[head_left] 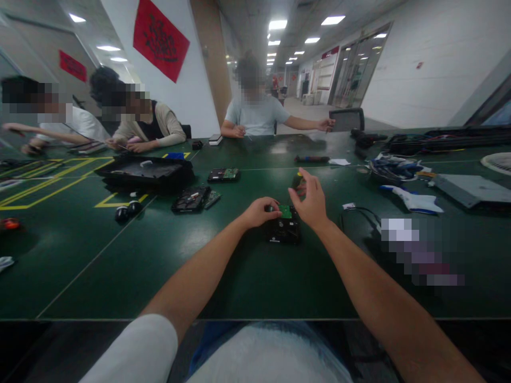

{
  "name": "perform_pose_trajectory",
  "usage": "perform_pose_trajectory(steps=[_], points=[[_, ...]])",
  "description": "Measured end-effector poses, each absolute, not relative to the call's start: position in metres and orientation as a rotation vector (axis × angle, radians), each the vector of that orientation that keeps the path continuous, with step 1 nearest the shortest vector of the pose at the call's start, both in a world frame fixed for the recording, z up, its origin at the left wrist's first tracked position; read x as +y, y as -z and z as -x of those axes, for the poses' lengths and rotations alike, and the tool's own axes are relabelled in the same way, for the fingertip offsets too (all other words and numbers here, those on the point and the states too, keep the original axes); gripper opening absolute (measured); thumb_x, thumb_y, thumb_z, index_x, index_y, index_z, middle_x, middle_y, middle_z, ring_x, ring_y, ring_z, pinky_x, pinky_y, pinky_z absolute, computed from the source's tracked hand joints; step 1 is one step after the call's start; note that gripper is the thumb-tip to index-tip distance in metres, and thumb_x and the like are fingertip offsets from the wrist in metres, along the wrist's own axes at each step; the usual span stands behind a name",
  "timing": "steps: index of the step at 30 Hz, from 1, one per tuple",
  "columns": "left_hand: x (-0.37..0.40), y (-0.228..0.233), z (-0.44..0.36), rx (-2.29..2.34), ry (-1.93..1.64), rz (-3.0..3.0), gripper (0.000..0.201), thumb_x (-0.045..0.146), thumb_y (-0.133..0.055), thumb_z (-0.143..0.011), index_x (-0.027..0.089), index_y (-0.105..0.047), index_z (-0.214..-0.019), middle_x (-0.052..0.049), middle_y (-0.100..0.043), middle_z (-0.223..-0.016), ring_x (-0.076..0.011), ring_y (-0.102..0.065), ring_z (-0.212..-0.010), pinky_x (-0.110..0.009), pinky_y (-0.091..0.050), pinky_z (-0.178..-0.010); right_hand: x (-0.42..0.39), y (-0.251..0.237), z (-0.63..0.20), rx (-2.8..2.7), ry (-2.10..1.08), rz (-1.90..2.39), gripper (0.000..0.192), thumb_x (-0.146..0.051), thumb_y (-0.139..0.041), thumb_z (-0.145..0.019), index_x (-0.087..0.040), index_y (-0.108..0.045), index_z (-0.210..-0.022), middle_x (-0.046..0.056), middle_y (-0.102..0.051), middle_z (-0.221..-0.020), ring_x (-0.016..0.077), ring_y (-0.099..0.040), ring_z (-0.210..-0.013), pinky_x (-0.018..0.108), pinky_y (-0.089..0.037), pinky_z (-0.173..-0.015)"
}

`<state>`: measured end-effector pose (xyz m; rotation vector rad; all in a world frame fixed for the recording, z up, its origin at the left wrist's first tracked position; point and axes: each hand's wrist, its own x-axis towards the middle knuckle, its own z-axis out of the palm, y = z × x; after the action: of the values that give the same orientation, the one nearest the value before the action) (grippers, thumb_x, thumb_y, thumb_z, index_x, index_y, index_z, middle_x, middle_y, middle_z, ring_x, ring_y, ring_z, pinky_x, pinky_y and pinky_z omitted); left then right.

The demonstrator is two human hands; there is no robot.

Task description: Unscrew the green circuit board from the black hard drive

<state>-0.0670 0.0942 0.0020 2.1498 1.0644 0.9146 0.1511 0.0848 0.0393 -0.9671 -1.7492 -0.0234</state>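
Note:
On the green table in front of me lies a black hard drive [282, 232] with a green circuit board [286, 211] on its upper side. My left hand [259, 213] is at the drive's left edge, fingers bent and pinched together over the board. Anything small between those fingertips is hidden. My right hand [311, 201] is raised just right of the drive. Between its thumb and fingers shows a dark handle with a yellow end [297, 181], which looks like a screwdriver. Its shaft cannot be made out.
Further left lie another hard drive [190, 199], a loose circuit board [212, 199], a third drive [223, 174] and a black tray [147, 171]. To the right are a cable bundle [389, 167], a glove [413, 200] and a metal case [473, 190]. Several people sit across the table.

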Motion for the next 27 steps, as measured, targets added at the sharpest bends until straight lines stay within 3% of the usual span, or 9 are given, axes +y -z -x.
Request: perform_pose_trajectory(steps=[7, 13, 27], points=[[0.0958, -0.0002, 0.0682, 1.068, -0.906, -2.153, 0.019, 0.038, -0.079, -0.083, 0.021, -0.075, -0.091, -0.006, -0.071, -0.123, -0.0235, -0.067, -0.110, -0.040, -0.047, -0.103, 0.0829, -0.0398, -0.1506, -1.790, 0.021, 0.938, 0.064, -0.028, -0.055, -0.096, -0.030, -0.034, -0.157, 0.012, -0.059, -0.130, 0.0238, -0.068, -0.094, 0.047, -0.064, -0.089], [0.0961, -0.0007, 0.0688, 1.060, -0.907, -2.162, 0.018, 0.037, -0.079, -0.083, 0.021, -0.075, -0.090, -0.007, -0.072, -0.122, -0.0239, -0.066, -0.111, -0.042, -0.046, -0.106, 0.0837, -0.0397, -0.1514, -1.780, 0.043, 0.932, 0.063, -0.028, -0.059, -0.095, -0.028, -0.039, -0.154, 0.011, -0.059, -0.118, 0.0229, -0.065, -0.090, 0.046, -0.064, -0.084], [0.0957, -0.0009, 0.0675, 1.070, -0.898, -2.145, 0.018, 0.036, -0.079, -0.083, 0.021, -0.075, -0.091, -0.007, -0.071, -0.123, -0.0235, -0.066, -0.111, -0.042, -0.046, -0.104, 0.0845, -0.0384, -0.1511, -1.776, 0.005, 0.940, 0.065, -0.026, -0.056, -0.095, -0.029, -0.035, -0.156, 0.013, -0.058, -0.127, 0.0237, -0.068, -0.091, 0.049, -0.063, -0.089]])
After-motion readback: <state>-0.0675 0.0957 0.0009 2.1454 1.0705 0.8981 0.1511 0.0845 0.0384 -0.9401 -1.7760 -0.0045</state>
